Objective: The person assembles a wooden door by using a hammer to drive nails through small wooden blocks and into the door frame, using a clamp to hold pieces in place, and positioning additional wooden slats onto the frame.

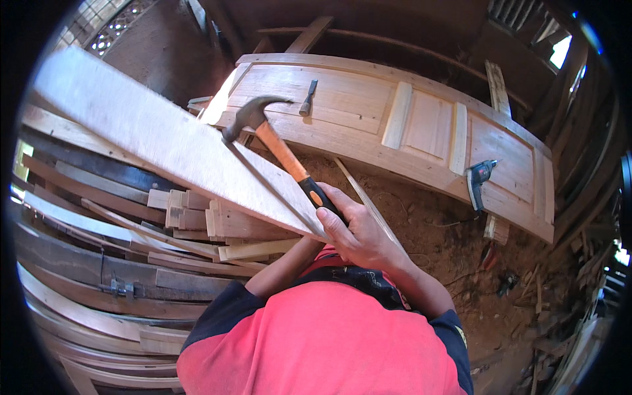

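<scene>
My right hand (352, 227) is wrapped round the black grip of a claw hammer (283, 151). The hammer slants up and left, its steel head over a long pale board (145, 131). That board runs from the upper left down to my hands. My left forearm (283, 266) reaches up under the board's near end, and the left hand is hidden behind the board and the right hand. A narrow dark line lies along the board below the hammer; I cannot tell if it is a rod or a shadow.
A panelled wooden door (329, 99) lies ahead on supports, with a chisel (308, 99) and a cordless drill (479, 183) on it. Stacked timber (99, 263) fills the left side, a clamp (120, 288) among it. Thin wood strips and scraps lie on the dirt floor (434, 243).
</scene>
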A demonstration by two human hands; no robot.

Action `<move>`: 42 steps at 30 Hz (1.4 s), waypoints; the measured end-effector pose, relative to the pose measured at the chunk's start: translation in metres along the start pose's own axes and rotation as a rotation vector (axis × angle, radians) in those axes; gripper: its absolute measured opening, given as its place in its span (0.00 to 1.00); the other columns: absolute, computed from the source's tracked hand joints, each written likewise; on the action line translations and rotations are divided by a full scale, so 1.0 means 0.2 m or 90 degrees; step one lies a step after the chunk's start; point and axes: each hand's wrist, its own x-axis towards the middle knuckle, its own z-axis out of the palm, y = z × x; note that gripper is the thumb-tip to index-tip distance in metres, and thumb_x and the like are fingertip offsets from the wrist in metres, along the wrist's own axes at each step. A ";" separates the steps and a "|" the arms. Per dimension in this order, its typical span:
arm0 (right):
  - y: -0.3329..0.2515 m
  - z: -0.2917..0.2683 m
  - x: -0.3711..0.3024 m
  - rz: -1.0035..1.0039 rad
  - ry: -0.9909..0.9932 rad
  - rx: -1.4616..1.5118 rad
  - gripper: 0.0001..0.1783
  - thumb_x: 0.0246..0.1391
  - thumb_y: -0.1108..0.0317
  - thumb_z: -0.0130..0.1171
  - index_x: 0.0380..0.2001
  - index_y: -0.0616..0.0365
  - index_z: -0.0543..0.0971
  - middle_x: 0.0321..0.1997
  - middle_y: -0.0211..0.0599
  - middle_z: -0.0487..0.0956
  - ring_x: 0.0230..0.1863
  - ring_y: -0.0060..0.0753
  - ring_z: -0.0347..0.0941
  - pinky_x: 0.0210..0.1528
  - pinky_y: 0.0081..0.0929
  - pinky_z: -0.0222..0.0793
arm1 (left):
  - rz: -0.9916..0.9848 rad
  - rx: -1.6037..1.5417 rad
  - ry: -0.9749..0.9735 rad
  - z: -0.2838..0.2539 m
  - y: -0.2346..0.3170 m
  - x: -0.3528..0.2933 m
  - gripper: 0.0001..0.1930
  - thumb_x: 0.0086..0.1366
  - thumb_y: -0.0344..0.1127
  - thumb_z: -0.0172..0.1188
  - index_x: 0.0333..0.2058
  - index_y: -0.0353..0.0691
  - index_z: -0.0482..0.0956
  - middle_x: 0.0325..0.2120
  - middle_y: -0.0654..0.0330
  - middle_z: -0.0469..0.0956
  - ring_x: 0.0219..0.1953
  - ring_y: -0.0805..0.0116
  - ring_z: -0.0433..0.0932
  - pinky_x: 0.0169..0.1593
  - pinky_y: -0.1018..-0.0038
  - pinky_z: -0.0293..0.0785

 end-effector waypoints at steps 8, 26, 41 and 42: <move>0.18 -0.22 0.33 0.084 -0.026 0.030 0.26 0.66 0.63 0.50 0.63 0.63 0.66 0.57 0.52 0.76 0.58 0.48 0.73 0.61 0.37 0.66 | -0.076 0.005 0.140 -0.24 0.17 0.25 0.24 0.73 0.39 0.48 0.64 0.36 0.62 0.54 0.51 0.71 0.59 0.65 0.70 0.63 0.66 0.66; 1.69 -1.11 -0.38 0.587 0.437 -0.112 0.18 0.53 0.53 0.58 0.30 0.60 0.78 0.23 0.52 0.77 0.29 0.50 0.78 0.33 0.43 0.71 | 0.111 1.221 0.613 -0.62 0.32 0.87 0.26 0.73 0.49 0.50 0.57 0.31 0.70 0.51 0.46 0.74 0.50 0.57 0.76 0.54 0.62 0.74; 1.45 -2.04 -1.52 0.199 0.204 0.018 0.32 0.68 0.42 0.43 0.54 0.62 0.75 0.54 0.49 0.78 0.53 0.45 0.76 0.57 0.35 0.69 | 0.038 1.306 0.246 -0.20 -1.65 1.17 0.32 0.74 0.56 0.42 0.61 0.32 0.68 0.55 0.44 0.73 0.53 0.47 0.75 0.55 0.52 0.75; 1.52 -2.15 -1.74 0.198 0.204 0.020 0.32 0.68 0.42 0.43 0.54 0.62 0.75 0.54 0.49 0.78 0.53 0.45 0.76 0.57 0.35 0.69 | -0.033 1.152 0.345 -0.17 -2.01 1.13 0.31 0.74 0.55 0.42 0.61 0.33 0.67 0.55 0.44 0.72 0.54 0.48 0.75 0.57 0.52 0.74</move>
